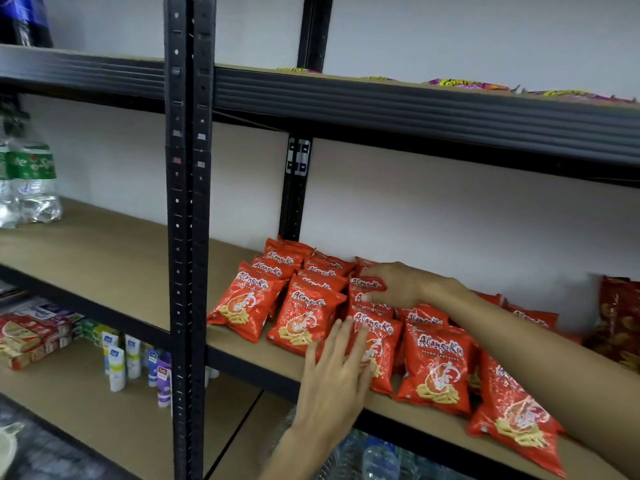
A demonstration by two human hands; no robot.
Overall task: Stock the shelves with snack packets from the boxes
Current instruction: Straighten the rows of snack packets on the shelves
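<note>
Left hand [337, 368] is closest, fingers straight and a bit spread, lying flat on the front packet [382, 344] at the shelf [138, 258] edge. Right hand [398, 284] reaches just behind it, thumb and fingers pinching a back packet [367, 284] in the same row. More packets [304, 317] sit either side of both hands. They look light, puffy and crushable, with slick foil, so I'd grab them gently by the top seam or edges.

Two hands [337, 368] [398, 285], roughly fifteen red prawn-cracker packets [434, 367], two green-labelled bottles [33, 181], one dark-red packet [620, 320]
</note>
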